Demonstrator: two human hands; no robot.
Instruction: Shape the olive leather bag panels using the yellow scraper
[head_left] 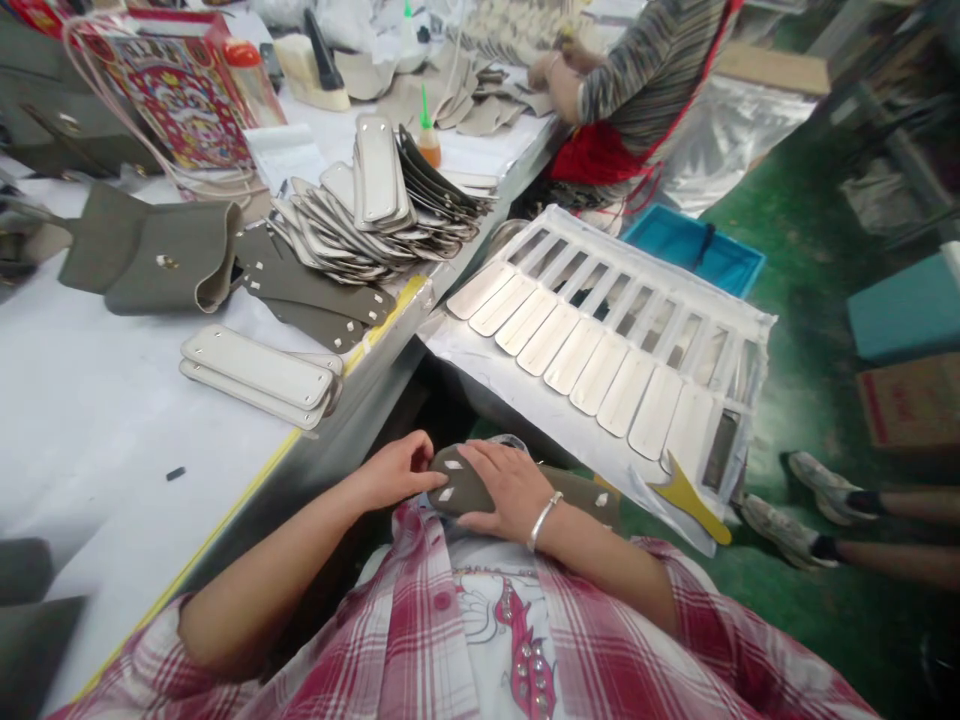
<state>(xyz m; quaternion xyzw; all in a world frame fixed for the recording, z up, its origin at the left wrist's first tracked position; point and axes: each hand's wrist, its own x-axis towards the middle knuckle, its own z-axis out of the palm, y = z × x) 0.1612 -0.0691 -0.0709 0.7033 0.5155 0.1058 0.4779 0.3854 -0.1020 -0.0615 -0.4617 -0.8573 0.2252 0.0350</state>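
On the lap, below the table edge: grey-green oblong leather strip with metal studs (466, 482) | left hand (396, 470) pinches its end, right hand (510, 490) lies flat pressing it | best held level, studs up | cream padded strips (259, 372) on white table (90, 400)

both hands are resting on an olive leather strip (469, 482) in the lap: the left hand (394, 470) is pinching its end, the right hand (510, 490) is lying flat over it. cream strips (259, 372) are sitting on the white table (90, 400) nearby.
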